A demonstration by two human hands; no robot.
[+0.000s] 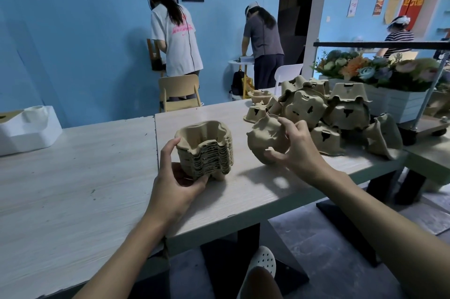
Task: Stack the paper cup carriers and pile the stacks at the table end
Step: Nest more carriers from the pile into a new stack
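At the far left a white moulded foam block (26, 128) sits on the pale wood-grain table (73, 177), well apart from the work. Nearer the middle, the left hand (175, 177) grips a nested stack of brown pulp-paper cup carriers (207, 150) — thumb along the near rim, fingers (194, 180) curled under the base — so the stack stands upright with its open side up, apparently held steady to receive the next piece. Whether its base touches the table or is lifted just clear, I cannot tell. Just beside it on the right, the right hand (297, 147) holds a single brown pulp-paper carrier (266, 141) above the table, fingers spread and closed around its side; the piece is tilted, with its underside turned toward the stack, which suggests it is being turned to match the stack's orientation before it is dropped in. Behind and to the right of that hand lies a loose heap of unsorted brown carriers (321, 108), most of them upside down and leaning on one another, near the table's right end. Judging by that heap, a good part of the job remains, and no finished pile is visible at the table end. The next move calls for lining up the carrier's cup wells with those of the stack — a skewed fit would probably jam or topple it. Beyond the table, a white wooden planter of artificial flowers (389, 99) rests on a trolley.
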